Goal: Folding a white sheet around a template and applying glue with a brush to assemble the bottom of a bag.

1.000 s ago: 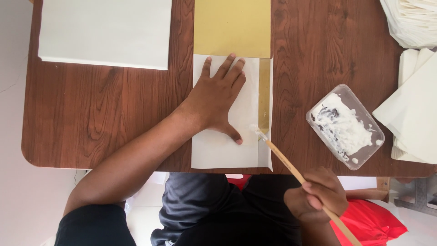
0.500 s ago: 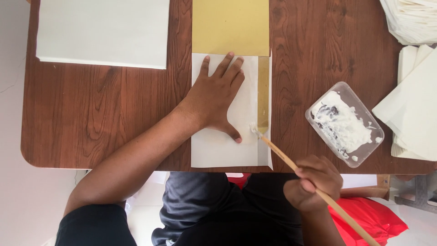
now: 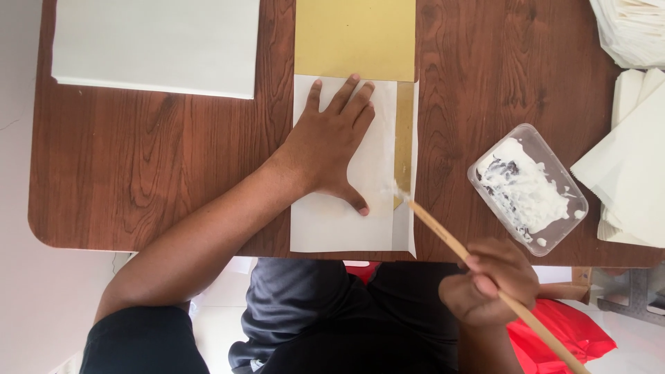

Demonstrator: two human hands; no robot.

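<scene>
My left hand [image 3: 332, 142] lies flat, fingers spread, on a white sheet of paper [image 3: 332, 225] at the table's near edge. A gold sheet [image 3: 353, 38] lies under the white one and shows beyond its far end and as a narrow gold strip [image 3: 404, 128] along its right side. My right hand [image 3: 488, 280] grips a long wooden brush [image 3: 443, 235]. Its white, paste-laden tip touches the lower end of the gold strip, just right of my left thumb.
A clear plastic tub [image 3: 528, 187] of white paste stands right of the sheets. A large white sheet [image 3: 156, 45] lies at the far left. Stacks of white paper [image 3: 634, 159] fill the right edge. The brown wooden table [image 3: 152, 173] ends close to my body; a red bag [image 3: 561, 332] lies below.
The brush tip has crept slightly up along the gold strip's lower end. My left hand stays pressed on the white sheet.
</scene>
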